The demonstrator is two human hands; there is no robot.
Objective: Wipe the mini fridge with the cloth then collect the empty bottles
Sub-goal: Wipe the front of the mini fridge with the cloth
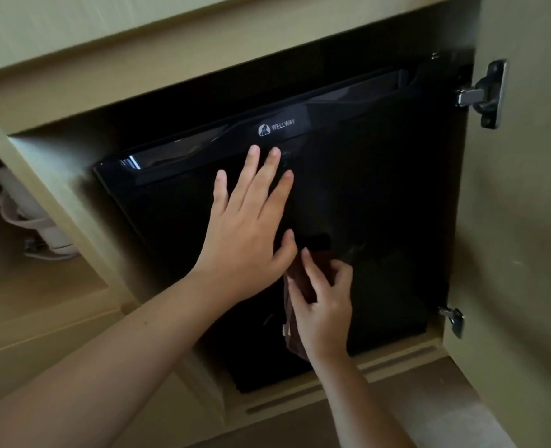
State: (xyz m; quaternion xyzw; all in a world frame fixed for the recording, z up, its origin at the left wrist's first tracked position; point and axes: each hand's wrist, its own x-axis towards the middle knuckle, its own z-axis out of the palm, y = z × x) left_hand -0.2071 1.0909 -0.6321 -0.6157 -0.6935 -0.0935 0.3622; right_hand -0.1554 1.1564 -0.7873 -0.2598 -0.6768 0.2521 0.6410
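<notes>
My left hand, spread flat, braces the fridge; beside it my right hand grips the cloth: press evenly.

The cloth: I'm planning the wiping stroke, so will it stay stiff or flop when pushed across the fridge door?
Probably floppy: the cloth droops below the right hand. Likely light, since that grip alone carries it. It may slide easily on the glossy fridge door.
</notes>
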